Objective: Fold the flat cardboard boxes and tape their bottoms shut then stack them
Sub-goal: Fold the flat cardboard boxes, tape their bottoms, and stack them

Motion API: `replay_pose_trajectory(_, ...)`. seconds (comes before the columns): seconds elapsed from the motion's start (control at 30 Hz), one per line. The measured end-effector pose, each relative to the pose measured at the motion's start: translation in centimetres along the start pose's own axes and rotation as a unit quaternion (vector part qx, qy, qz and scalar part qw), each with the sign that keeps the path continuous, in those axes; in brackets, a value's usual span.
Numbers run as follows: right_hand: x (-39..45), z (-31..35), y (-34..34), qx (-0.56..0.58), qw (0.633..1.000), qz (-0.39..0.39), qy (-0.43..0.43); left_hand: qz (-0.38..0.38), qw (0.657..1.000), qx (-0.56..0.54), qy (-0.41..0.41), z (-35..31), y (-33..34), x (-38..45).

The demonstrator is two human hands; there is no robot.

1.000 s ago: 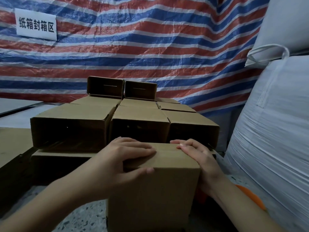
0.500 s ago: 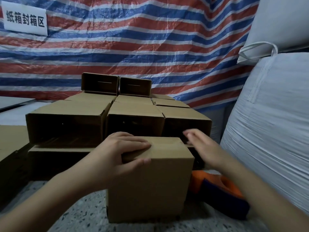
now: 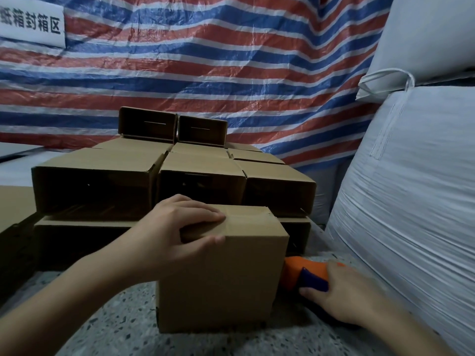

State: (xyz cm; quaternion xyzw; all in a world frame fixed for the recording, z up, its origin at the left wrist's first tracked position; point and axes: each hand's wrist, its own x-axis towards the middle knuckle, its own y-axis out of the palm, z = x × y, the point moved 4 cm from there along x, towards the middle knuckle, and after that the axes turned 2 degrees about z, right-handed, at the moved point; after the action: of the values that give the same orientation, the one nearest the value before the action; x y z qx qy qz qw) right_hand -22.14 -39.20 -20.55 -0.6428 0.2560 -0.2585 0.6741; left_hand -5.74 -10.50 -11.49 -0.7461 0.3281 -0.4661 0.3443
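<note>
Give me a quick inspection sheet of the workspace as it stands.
Surface: speckled floor, box standing on it.
Job's things: folded box upright, top flaps closed; stacked boxes behind it, on their sides, open ends facing the camera; orange tape dispenser on the floor to its right.
Clutter: flat cardboard at left.
Hands: left hand grips the box's top edge; right hand on the dispenser, grip unclear.
Cables: nothing seen.
Surroundings: striped tarp, white sign, white sacks at right.

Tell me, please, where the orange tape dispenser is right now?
In the head view, the tape dispenser lies low on the right, on the speckled floor beside the folded box, under the right hand.
</note>
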Motion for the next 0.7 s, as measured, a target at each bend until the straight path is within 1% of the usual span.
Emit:
replay_pose_trajectory(0.1, -0.2, -0.2, 0.0, 0.017, 0.998, -0.064, -0.018, -0.001, 1.000, 0.003, -0.002, 0.0, 0.0, 0.0)
replay_pose_trajectory(0.17, -0.3, -0.1, -1.4, 0.084, 0.992, -0.093, -0.024, 0.000, 1.000, 0.002, -0.004, 0.0, 0.0, -0.1)
replay_pose_trajectory(0.27, -0.9, 0.5, -6.7, 0.176, 0.973, -0.141, -0.035, 0.003, 1.000, 0.001, -0.004, 0.0, 0.0, -0.1)
replay_pose_trajectory(0.33, -1.9, 1.4, -11.6, 0.232, 0.954, -0.182, -0.061, 0.007, 1.000, 0.002, -0.005, -0.1, 0.0, -0.1)
replay_pose_trajectory(0.37, -2.1, 2.1, -13.8, 0.266, 0.942, -0.186, -0.083, 0.007, 1.000, 0.001, -0.005, -0.1, 0.0, -0.1)
replay_pose_trajectory(0.43, -2.1, 3.8, -17.3, 0.335, 0.923, -0.138, -0.132, 0.007, 1.000, 0.000, -0.006, 0.0, 0.0, -0.1)
replay_pose_trajectory(0.53, -1.5, 7.2, -20.2, 0.410, 0.893, -0.007, -0.183, 0.010, 1.000, -0.002, -0.008, 0.0, -0.1, -0.2)
replay_pose_trajectory(0.6, -1.0, 9.6, -20.8, 0.440, 0.870, 0.080, -0.209, 0.012, 1.000, -0.004, -0.009, 0.0, -0.2, -0.3)
replay_pose_trajectory(0.63, -0.7, 10.6, -21.0, 0.439, 0.867, 0.106, -0.211, 0.013, 1.000, -0.005, -0.010, -0.1, -0.1, -0.2)
replay_pose_trajectory(0.7, 0.1, 12.7, -21.1, 0.408, 0.874, 0.144, -0.219, 0.013, 1.000, -0.003, -0.016, -0.1, -0.1, -0.3)
